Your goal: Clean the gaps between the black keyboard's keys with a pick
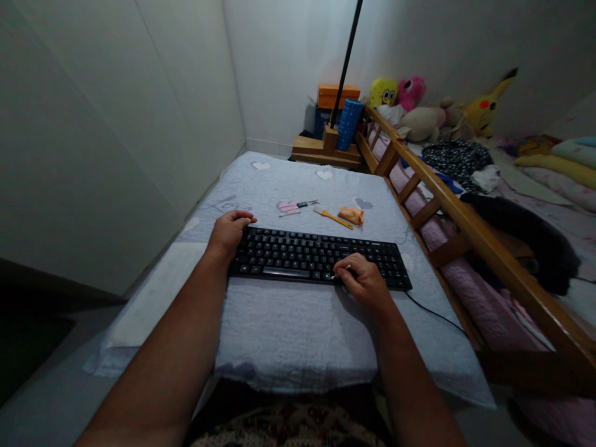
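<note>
A black keyboard (307,256) lies across a table covered with a pale lilac cloth (288,329). My left hand (229,231) grips the keyboard's far left corner, fingers curled over its edge. My right hand (363,280) rests on the keys near the front right, fingers bunched around something small and pale at the fingertips; what it is I cannot tell. The keyboard's black cable (435,313) runs off to the right.
Behind the keyboard lie a small pink tool (295,207), a yellow-handled brush (333,217) and an orange cloth (351,215). A wooden bed rail (465,211) borders the right side, with plush toys (419,105) beyond. A white wall stands close on the left.
</note>
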Demonstrator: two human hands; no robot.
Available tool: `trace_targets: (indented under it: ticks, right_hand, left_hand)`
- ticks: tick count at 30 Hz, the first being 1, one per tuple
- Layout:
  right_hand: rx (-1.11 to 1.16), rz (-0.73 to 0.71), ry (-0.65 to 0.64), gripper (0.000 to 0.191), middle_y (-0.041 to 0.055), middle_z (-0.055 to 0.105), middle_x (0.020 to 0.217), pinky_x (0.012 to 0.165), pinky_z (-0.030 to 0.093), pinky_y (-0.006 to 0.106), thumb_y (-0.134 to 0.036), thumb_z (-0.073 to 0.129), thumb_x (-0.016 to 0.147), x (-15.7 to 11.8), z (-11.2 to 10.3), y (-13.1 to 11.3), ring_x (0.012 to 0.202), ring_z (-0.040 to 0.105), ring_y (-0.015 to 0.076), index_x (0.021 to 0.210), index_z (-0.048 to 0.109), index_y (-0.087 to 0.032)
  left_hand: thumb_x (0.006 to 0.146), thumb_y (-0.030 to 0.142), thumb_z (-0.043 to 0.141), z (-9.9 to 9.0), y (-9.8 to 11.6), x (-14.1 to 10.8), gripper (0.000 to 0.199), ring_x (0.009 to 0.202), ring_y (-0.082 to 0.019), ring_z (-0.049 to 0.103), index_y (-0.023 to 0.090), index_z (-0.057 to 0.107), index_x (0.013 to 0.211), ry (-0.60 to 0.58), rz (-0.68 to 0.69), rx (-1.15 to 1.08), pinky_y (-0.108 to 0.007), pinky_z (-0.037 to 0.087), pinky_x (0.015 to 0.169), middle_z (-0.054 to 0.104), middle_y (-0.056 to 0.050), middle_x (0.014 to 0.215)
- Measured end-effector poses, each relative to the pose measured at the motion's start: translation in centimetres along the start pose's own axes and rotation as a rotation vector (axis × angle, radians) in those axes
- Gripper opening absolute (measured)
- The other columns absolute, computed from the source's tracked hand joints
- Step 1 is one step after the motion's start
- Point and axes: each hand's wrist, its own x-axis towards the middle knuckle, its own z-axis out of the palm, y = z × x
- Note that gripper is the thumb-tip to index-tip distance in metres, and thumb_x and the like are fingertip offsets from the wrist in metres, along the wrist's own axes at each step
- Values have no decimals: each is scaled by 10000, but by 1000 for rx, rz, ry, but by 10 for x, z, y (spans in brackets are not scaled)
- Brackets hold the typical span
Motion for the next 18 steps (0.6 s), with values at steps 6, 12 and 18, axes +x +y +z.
trace_targets:
  ticks: [6, 12, 18]
  right_hand:
    - [-4, 11, -22, 160, 49, 694, 827, 771, 475, 347, -151, 559, 871, 0, -1, -2, 838, 624, 204, 795, 684, -216]
    - [-6, 10, -23, 159, 46, 695, 816, 759, 477, 342, -155, 562, 866, 0, -1, -3, 822, 625, 199, 786, 684, -218]
    - [-3, 16, -33, 158, 45, 690, 814, 761, 476, 343, -156, 560, 869, -1, -3, -3, 824, 625, 198, 796, 686, -215]
  left_hand:
    - [615, 226, 648, 0, -1, 0, 138, 822, -216, 630, 190, 666, 747, -8, -6, -8, -348, 447, 841, 718, -48, 811]
    - [607, 225, 650, 0, 2, -1, 138, 830, -224, 628, 190, 667, 739, 1, -7, -7, -357, 456, 839, 717, -47, 806]
    - [610, 233, 644, -1, -1, 0, 145, 829, -220, 626, 191, 668, 746, -6, -7, -7, -350, 452, 831, 717, -48, 814]
